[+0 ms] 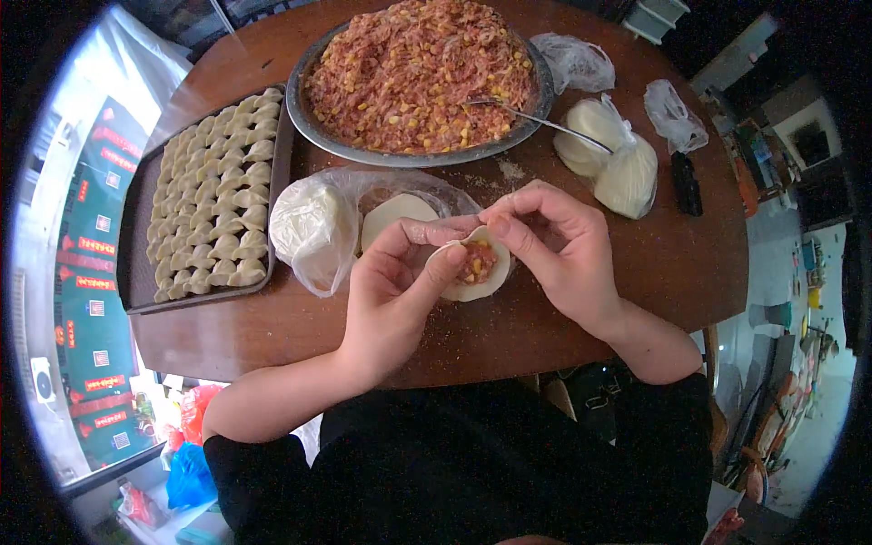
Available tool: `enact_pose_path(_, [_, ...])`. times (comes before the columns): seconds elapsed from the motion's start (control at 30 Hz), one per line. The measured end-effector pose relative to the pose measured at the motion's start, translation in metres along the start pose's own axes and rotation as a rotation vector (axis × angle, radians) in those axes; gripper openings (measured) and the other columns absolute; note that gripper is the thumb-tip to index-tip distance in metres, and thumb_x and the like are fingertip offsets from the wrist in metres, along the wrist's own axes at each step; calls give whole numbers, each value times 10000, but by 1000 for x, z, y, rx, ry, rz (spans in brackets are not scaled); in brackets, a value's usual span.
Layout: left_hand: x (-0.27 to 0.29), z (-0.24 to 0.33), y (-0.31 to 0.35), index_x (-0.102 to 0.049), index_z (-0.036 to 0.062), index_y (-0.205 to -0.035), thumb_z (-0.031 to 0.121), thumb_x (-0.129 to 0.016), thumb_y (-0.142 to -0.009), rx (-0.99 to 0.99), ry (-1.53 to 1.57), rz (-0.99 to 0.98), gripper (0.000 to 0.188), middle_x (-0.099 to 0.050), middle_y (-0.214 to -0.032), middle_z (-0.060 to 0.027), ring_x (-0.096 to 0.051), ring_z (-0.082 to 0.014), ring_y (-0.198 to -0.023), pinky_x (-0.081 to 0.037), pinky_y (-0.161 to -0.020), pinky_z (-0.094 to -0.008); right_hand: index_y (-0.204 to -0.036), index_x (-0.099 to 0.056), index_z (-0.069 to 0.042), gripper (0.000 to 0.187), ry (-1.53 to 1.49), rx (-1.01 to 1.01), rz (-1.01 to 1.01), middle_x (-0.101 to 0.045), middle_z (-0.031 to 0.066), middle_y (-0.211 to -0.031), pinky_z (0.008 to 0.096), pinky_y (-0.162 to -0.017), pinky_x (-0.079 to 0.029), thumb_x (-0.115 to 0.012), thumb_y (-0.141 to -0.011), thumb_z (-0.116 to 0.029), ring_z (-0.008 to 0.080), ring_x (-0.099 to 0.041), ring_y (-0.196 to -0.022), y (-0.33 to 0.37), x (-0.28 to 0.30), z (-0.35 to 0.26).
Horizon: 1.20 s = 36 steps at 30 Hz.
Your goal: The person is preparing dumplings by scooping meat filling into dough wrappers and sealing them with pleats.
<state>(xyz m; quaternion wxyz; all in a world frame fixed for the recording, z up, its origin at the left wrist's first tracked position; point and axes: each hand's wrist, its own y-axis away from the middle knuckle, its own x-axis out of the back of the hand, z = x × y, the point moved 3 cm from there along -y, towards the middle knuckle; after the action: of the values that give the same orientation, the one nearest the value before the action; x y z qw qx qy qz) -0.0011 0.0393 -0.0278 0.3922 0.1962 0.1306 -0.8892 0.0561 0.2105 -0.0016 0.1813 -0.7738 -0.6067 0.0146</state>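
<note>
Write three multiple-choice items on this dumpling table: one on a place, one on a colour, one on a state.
1. Where does the tray of finished dumplings lie?
A. left of the filling pan
B. right of the filling pan
C. on the person's lap

2. What colour are the kernels in the meat filling?
A. green
B. yellow
C. black

3. In what state is the wrapper between the left hand and the right hand?
A. sealed shut
B. flat and empty
C. partly open, filling showing

Answers: 1 A, the tray sits at the table's left side, beside the round metal pan. 2 B, yellow kernels dot the pink meat. 3 C, the fingers of both hands pinch the rim while filling shows in the middle.
</note>
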Motion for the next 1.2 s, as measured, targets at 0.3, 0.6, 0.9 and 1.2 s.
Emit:
enact_pose_path(0.3, [-1, 1, 0, -546, -16, -1088, 18, -590, -973, -51, -19, -4, 128, -612, -1198, -133, -602, -146, -1074, -501, -959, -290, -978, -687, 1, 122, -221, -231, -41, -674, 79, -946, 284, -810, -513, -712, -884, -73, 142, -639, -903, 1, -5, 4])
enact_pose_path(0.6, [-5, 4, 2, -520, 4, -1071, -46, -579, -953, -122, -29, -97, 141, -527, -1316, -156, -602, -171, -1124, -527, -965, -312, -969, -692, -18, 82, 18, 111, -27, -646, 64, -932, 276, -768, -496, -689, -906, -69, 140, -620, -871, 3, -8, -7])
enact_pose_path(0.9, [-3, 4, 3, -510, 5, -1057, -59, -581, -945, -141, -56, -90, 148, -517, -1331, -159, -594, -191, -1159, -539, -965, -314, -947, -681, -33, 74, -39, 142, -100, -587, 58, -964, 275, -798, -467, -664, -927, -102, 150, -569, -914, 8, -12, -6])
enact_pose_path(1.2, [-7, 13, 1, -538, -18, -1180, -5, -560, -976, -116, -147, 1, 206, -491, -1408, -195, -553, -193, -1217, -514, -986, -309, -983, -678, -18, 108, 128, 247, -169, -594, 89, -1023, 310, -878, -486, -665, -927, -109, 183, -601, -993, 4, -8, -22])
